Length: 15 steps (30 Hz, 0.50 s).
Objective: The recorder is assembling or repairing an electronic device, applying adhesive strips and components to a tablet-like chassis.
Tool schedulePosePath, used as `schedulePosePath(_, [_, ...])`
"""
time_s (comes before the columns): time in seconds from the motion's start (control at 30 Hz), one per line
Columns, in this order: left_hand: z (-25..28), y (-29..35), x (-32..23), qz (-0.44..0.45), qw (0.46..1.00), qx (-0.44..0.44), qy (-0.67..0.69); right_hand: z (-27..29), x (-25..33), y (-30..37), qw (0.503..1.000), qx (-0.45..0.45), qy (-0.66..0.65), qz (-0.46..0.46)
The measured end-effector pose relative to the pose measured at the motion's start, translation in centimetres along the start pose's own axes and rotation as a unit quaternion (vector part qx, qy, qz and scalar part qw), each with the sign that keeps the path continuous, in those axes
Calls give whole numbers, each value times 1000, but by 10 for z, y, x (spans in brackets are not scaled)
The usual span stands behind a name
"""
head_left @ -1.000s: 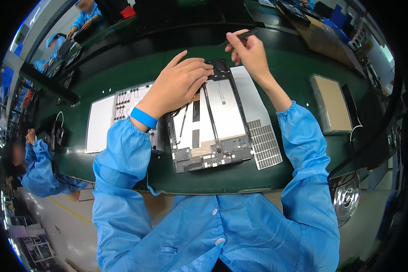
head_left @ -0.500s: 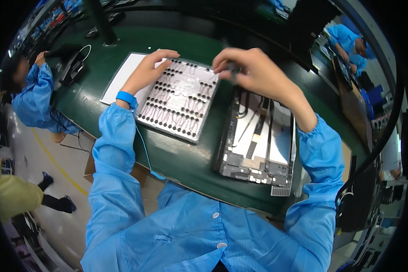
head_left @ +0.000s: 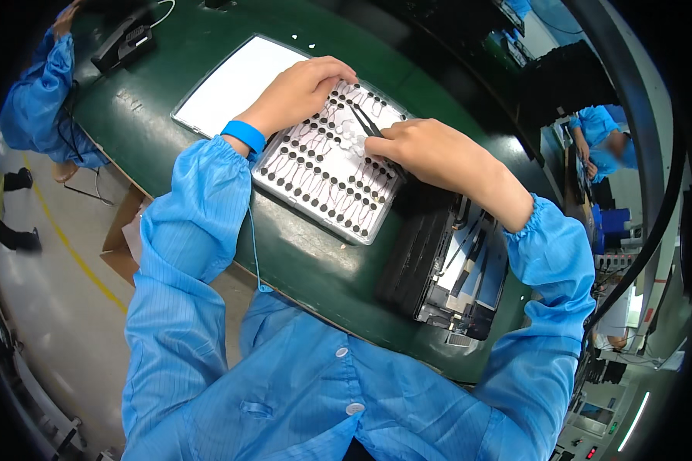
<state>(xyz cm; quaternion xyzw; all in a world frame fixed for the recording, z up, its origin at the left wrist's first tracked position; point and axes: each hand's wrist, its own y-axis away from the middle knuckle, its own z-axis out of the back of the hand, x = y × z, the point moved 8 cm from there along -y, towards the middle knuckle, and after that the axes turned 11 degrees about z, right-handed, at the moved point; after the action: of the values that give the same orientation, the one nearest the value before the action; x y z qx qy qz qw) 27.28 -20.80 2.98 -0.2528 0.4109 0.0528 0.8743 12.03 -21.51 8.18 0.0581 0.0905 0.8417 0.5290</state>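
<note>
My right hand (head_left: pixel 438 154) is closed round black tweezers (head_left: pixel 364 121) above the right half of a clear shallow tray (head_left: pixel 300 201). The tweezer tips point up and left, over the tray's upper part. In the tray lie rows of small black round parts (head_left: pixel 324 177) joined by thin pale wires. At the tray's upper left edge is my left hand (head_left: pixel 296 94), its fingers stretched over the rim and the thumb a little apart. It wears a blue wrist band (head_left: pixel 244 135) with a coiled cord. Whether the left fingertips touch a part is hidden.
Right of the tray stands a black open electronics housing (head_left: pixel 423 265) with cables and pale panels inside. A white sheet-like lid (head_left: pixel 234 81) lies left of the tray on the green table (head_left: pixel 173 157). A desk phone (head_left: pixel 123 42) and a co-worker's blue sleeve (head_left: pixel 34 100) are far left.
My right hand has moved from the tray's upper right corner to over its right half, and the tweezers now show clearly. My left fingers are closer together. The whole view has shifted.
</note>
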Motion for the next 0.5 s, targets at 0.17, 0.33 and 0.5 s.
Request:
schedulePosePath(0.17, [-1,-1,3,-32,999,-21,-6,1,-11,-2,997,-16,-59,44])
schedulePosePath(0.33, [3,4,-20,-43,999,20,-2,19,-36,10,955,-148,-255,-30])
schedulePosePath(0.5, [-3,12,-56,-47,982,121,138,21,-62,22,915,-241,-307,-106])
